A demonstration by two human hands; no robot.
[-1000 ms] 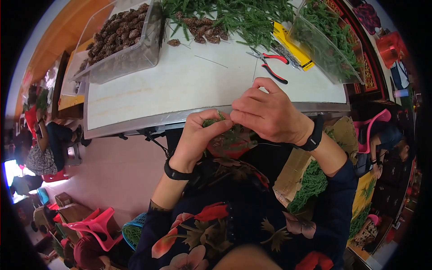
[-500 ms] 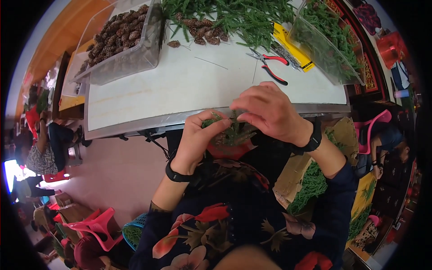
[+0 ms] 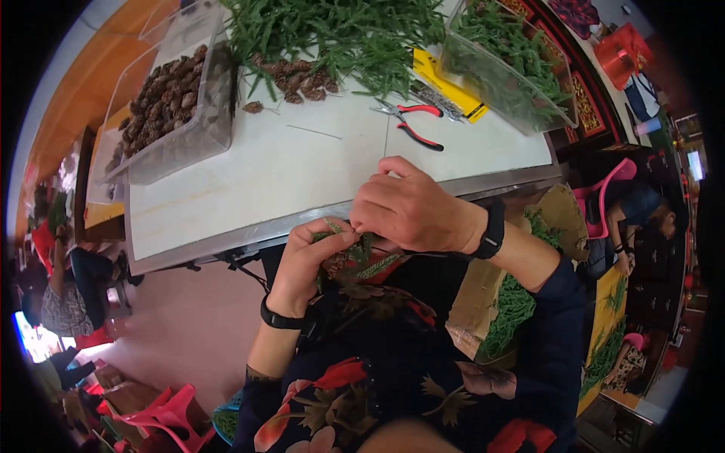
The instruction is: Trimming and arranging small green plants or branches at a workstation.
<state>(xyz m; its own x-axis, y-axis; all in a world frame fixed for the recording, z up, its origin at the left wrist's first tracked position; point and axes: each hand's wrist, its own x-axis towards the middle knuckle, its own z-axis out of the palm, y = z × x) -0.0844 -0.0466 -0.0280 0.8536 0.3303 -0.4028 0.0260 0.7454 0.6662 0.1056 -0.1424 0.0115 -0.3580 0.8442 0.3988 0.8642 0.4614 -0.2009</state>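
Note:
Just off the table's near edge, my left hand [image 3: 303, 260] pinches a green artificial pine sprig [image 3: 377, 266] between thumb and fingers. A brown pine cone [image 3: 334, 264] shows against the sprig, below my left thumb. My right hand [image 3: 415, 208] is closed, its fingertips meeting the sprig's top beside the left thumb; what they grip there is too small to make out. On the white tabletop beyond lie pliers [image 3: 423, 127] with red and black handles, jaws pointing left. A thin wire [image 3: 315, 132] lies to their left, and another wire [image 3: 387, 136] beside them.
A clear bin of pine cones [image 3: 215, 140] stands far left, another bin of greenery [image 3: 563, 121] far right. Loose cones [image 3: 302, 79], heaped sprigs [image 3: 340, 34] and a yellow packet [image 3: 474, 112] lie between. A cardboard box of greenery [image 3: 476, 302] sits right of my lap. Other people are at both sides.
My view has shifted, so the table sits further left and tilts. My right hand has turned and its fingers have closed in against the sprig; the pine cone now shows.

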